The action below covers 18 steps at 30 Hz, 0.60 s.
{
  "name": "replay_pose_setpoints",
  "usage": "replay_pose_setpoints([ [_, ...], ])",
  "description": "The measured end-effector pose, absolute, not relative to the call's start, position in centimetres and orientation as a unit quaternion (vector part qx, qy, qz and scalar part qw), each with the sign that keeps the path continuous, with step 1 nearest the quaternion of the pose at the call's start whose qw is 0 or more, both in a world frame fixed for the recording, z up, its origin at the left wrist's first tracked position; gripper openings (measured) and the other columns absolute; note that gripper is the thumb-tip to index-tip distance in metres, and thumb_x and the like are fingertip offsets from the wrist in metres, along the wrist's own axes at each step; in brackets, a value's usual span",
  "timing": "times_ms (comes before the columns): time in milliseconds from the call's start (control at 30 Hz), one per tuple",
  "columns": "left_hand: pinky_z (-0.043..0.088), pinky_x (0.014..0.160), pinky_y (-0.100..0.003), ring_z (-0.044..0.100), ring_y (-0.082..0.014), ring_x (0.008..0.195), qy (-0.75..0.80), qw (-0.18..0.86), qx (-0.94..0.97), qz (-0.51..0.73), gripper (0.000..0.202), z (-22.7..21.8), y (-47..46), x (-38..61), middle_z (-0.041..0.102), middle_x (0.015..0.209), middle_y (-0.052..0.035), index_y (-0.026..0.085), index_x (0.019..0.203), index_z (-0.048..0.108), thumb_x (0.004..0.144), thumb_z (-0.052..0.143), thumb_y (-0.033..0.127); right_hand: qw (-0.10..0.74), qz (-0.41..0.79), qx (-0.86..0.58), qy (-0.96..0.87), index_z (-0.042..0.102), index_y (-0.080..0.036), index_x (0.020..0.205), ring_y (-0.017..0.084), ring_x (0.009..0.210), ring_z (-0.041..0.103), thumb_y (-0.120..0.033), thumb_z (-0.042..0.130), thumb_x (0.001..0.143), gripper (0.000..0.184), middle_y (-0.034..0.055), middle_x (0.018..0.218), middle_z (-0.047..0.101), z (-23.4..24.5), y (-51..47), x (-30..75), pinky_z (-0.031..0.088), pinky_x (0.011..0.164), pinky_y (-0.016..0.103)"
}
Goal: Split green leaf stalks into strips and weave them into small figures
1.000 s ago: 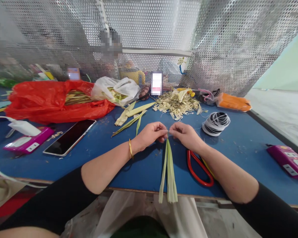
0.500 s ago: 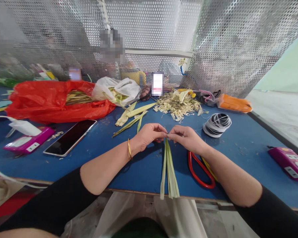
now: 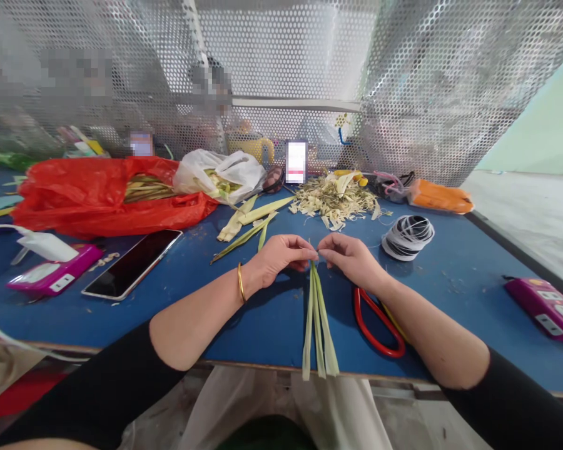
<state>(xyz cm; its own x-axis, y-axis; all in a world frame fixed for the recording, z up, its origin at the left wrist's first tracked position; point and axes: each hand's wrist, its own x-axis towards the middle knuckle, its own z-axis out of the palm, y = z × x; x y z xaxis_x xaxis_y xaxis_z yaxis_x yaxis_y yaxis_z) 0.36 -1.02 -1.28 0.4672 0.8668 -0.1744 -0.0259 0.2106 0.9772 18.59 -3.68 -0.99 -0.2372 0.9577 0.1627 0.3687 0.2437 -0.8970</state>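
Several long pale-green leaf strips (image 3: 318, 322) hang fanned out from between my hands, their lower ends reaching the table's front edge. My left hand (image 3: 285, 257), with a gold bangle at the wrist, is closed in a pinch at the strips' upper ends. Just right of it, my right hand (image 3: 349, 257) also pinches, thumb against forefinger, close to the same top ends; what it holds is too small to make out. Below my right forearm lie scissors with a red handle (image 3: 373, 331), partly hidden. A spool of white and black thread (image 3: 408, 237) stands right of my right hand.
On the blue table (image 3: 263, 325) are a red plastic bag (image 3: 75, 200), a white bag (image 3: 220, 175), loose leaves (image 3: 244, 228), shredded scraps (image 3: 335, 200), a dark phone (image 3: 134, 265), an orange packet (image 3: 441, 197) and purple power strips (image 3: 547, 306). A perforated screen (image 3: 286, 56) stands behind.
The leaf strips have spread apart into more separate strands. My right fingertips have drawn slightly away from my left ones. The view has shifted a little.
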Motion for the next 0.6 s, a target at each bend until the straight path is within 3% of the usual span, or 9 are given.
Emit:
replay_pose_setpoints([
  [167,0.048,0.056,-0.021,0.057,-0.0067,0.053,0.374,0.681,0.540,0.324,0.018,-1.24,-1.12,0.29,0.069,0.069,-0.0025,0.013,0.070,0.065,0.064,0.078,0.024,0.405,0.412,-0.457,-0.676,0.065,-0.017,0.099,0.013,0.067,0.057,-0.026,0.061,0.074,0.027,0.0013,0.083,0.061,-1.57,-3.49,18.51,0.047,0.066,0.029],
  [267,0.048,0.056,-0.020,0.057,-0.0068,0.053,0.371,0.673,0.555,0.318,0.017,-1.14,-1.24,0.29,0.069,0.068,-0.0025,0.013,0.070,0.065,0.064,0.077,0.024,0.395,0.423,-0.450,-0.680,0.070,-0.017,0.094,0.015,0.075,0.060,-0.025,0.064,0.072,0.025,0.0045,0.096,0.064,-1.46,-3.56,18.41,0.047,0.074,0.031],
  [367,0.046,0.054,-0.020,0.056,-0.0068,0.052,0.374,0.658,0.572,0.317,0.017,-0.98,-1.34,0.30,0.067,0.064,-0.0015,0.013,0.070,0.066,0.064,0.077,0.024,0.374,0.467,-0.430,-0.676,0.071,-0.016,0.089,0.016,0.081,0.061,-0.026,0.063,0.074,0.020,0.0033,0.090,0.068,-1.21,-3.68,18.23,0.046,0.079,0.030],
  [600,0.045,0.055,-0.020,0.055,-0.0078,0.051,0.387,0.630,0.593,0.320,0.021,-0.87,-1.47,0.34,0.063,0.057,0.0013,0.012,0.072,0.066,0.060,0.080,0.023,0.374,0.518,-0.471,-0.608,0.068,-0.016,0.076,0.010,0.059,0.059,-0.026,0.066,0.070,0.012,-0.0017,0.064,0.066,-1.10,-3.89,18.04,0.046,0.061,0.023],
])
